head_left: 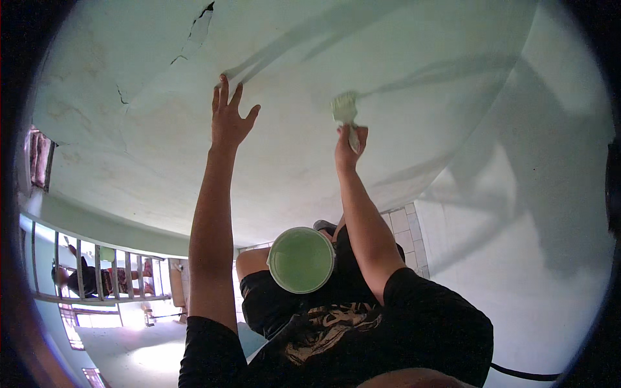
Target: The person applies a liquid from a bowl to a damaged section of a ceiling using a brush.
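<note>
My left hand [231,113] is raised with fingers spread, its fingertips against the pale green wall [284,161] below some dark cracks. To its right, my right hand [350,143] grips the handle of a wide paintbrush [344,105]; the bristles, coated in light green, are at the wall surface and cast a long shadow. A round white bucket [301,260] of pale green liquid sits by my lap, between my forearms.
At the left, another person [87,278] in dark clothing shows behind a slatted railing [79,255], with a small window [41,157] above. A wall corner and smooth pale wall [556,194] lie to the right. Square tiles [400,221] show beyond my right forearm.
</note>
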`<act>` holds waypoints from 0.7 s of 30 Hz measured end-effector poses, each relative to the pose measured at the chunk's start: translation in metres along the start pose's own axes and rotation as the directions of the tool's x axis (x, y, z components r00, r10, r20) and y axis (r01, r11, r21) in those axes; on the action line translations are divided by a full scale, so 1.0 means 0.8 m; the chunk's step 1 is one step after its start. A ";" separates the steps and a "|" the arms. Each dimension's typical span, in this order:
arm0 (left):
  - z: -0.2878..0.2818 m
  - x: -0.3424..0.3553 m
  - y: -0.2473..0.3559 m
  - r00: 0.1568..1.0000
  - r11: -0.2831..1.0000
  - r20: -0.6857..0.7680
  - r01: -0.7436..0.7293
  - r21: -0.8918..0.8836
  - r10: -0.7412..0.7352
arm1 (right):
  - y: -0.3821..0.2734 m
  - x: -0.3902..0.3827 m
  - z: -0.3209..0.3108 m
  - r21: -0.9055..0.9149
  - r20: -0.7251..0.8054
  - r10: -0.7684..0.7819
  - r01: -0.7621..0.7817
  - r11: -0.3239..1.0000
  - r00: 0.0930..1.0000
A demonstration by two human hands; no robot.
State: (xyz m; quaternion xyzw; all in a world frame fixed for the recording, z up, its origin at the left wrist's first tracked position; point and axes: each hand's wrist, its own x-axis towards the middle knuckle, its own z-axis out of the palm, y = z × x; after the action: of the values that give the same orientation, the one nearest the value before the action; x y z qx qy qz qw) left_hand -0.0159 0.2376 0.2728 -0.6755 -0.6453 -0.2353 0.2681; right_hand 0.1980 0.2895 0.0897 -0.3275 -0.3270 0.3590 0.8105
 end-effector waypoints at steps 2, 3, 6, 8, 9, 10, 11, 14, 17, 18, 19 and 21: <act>0.002 0.000 0.000 1.000 1.000 -0.005 -0.012 -0.005 0.012 | 0.030 -0.017 -0.037 -0.135 -0.030 -0.019 0.015 0.991 0.999; 0.002 -0.002 -0.002 1.000 1.000 0.008 -0.015 -0.006 0.015 | 0.037 -0.018 -0.046 -0.123 -0.035 -0.036 0.032 0.992 0.999; -0.005 0.004 0.012 0.997 0.998 0.072 0.026 -0.060 -0.021 | 0.035 0.015 -0.044 -0.280 -0.119 -0.029 -0.006 0.960 0.993; -0.004 0.005 0.013 0.997 0.998 0.081 0.022 -0.062 -0.017 | 0.002 0.060 -0.001 -0.146 -0.115 0.057 -0.074 0.986 0.992; -0.004 0.002 0.008 0.997 0.998 0.079 0.017 -0.058 -0.012 | -0.030 0.076 0.029 -0.054 -0.077 -0.073 0.069 0.996 0.994; -0.006 -0.008 -0.007 0.997 0.999 0.080 0.026 -0.043 -0.023 | -0.079 0.074 0.066 0.036 -0.123 0.069 -0.065 0.997 0.990; -0.007 -0.008 -0.009 0.997 0.999 0.075 0.025 -0.047 -0.021 | -0.109 0.082 0.080 0.041 -0.123 0.068 -0.063 0.997 0.990; -0.009 -0.004 -0.004 0.996 0.997 0.087 0.024 -0.076 -0.017 | -0.137 0.092 0.088 0.347 -0.026 0.054 -0.042 0.937 0.998; -0.005 -0.004 -0.009 0.999 0.997 0.045 -0.013 -0.080 0.017 | -0.113 0.075 0.067 0.329 0.008 -0.187 0.174 0.928 0.982; -0.006 0.002 -0.001 0.999 0.996 0.042 -0.016 -0.086 0.020 | -0.080 0.072 0.047 0.278 0.032 -0.094 0.081 0.957 0.995; -0.008 0.006 0.011 0.996 0.994 0.091 0.014 -0.108 -0.005 | -0.048 0.066 0.023 0.219 0.047 0.005 -0.015 0.976 0.999; -0.012 0.008 0.009 0.990 0.992 0.140 0.051 -0.115 -0.035 | -0.010 0.038 -0.010 0.091 0.029 0.129 -0.131 0.987 0.991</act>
State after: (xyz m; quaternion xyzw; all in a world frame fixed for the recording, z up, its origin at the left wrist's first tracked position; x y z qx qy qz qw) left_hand -0.0080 0.2358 0.2837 -0.6908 -0.6616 -0.2317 0.1772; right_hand 0.2228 0.3070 0.1006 -0.3060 -0.2971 0.4295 0.7960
